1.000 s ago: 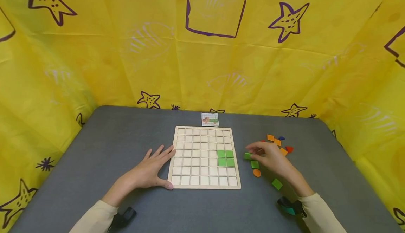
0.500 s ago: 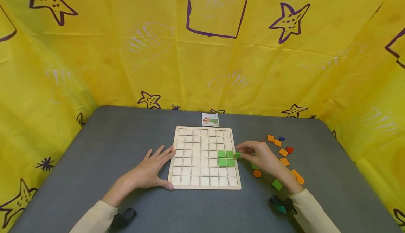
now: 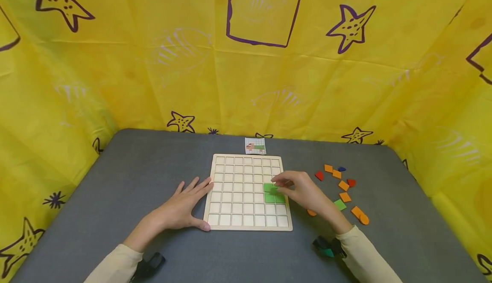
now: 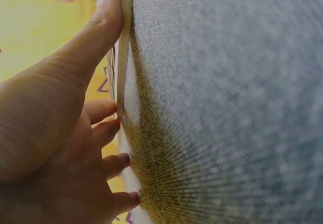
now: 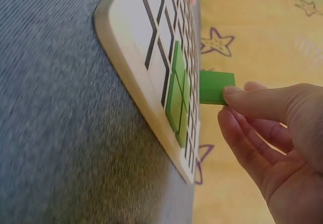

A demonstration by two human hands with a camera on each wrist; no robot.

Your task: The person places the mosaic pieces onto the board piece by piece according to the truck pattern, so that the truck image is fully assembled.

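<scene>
A wooden grid board [image 3: 238, 208] lies on the table, with several green square tiles set in its right-hand cells. Above those tiles my right hand [image 3: 301, 189] pinches another green tile [image 5: 214, 87] between thumb and fingers; in the right wrist view it is raised off the board. My left hand [image 3: 182, 206] rests with spread fingers against the board's left edge. The left wrist view shows its thumb [image 4: 101, 27] and fingertips touching that edge.
A small picture card [image 3: 255, 146] lies behind the board. To the right are scattered orange tiles [image 3: 344, 185], red pieces [image 3: 319, 175], a blue piece [image 3: 342, 169] and a loose green tile [image 3: 340, 205]. Yellow patterned cloth [image 3: 238, 74] hangs behind the table.
My right hand has carried the green tile leftward from the loose pieces to over the board's green tiles. The left hand has stayed in place.
</scene>
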